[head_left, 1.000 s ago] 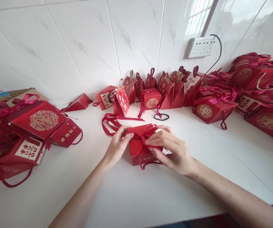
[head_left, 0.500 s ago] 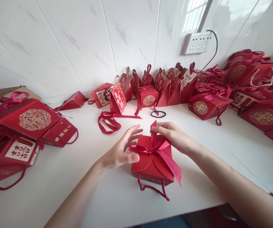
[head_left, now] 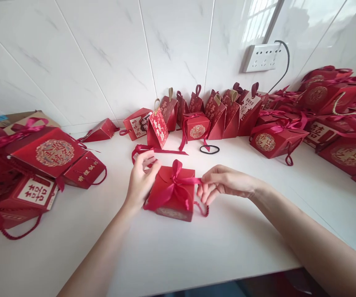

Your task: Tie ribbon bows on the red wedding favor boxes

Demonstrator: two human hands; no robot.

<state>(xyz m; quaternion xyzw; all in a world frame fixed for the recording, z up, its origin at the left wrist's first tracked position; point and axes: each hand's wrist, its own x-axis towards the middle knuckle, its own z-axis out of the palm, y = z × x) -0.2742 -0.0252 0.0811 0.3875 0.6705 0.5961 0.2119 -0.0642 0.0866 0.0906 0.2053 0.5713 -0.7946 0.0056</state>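
A red gift box (head_left: 178, 214) stands on the white counter in front of me, turned so a gold round print shows on its near side. A pinkish-red ribbon (head_left: 174, 192) is knotted on its lid, with one loop standing up and tails over the front. My right hand (head_left: 224, 183) pinches the ribbon end drawn out to the right, above a twisted cord handle (head_left: 203, 211). At the box's left edge is my left hand (head_left: 142, 179), its fingers loosely curved and apart. Whether it touches the box is unclear.
Behind the box lie a loose red ribbon (head_left: 168, 152) and a black elastic band (head_left: 209, 149). Small red boxes (head_left: 196, 128) line the tiled wall. Red boxes pile up at left (head_left: 54, 152) and right (head_left: 347, 154). A white power strip (head_left: 262, 58) is on the wall.
The box has been turned and moved a little left, bringing its printed side forward. My right hand has gone from an upright ribbon end to one stretched right. My left hand has moved up and back.
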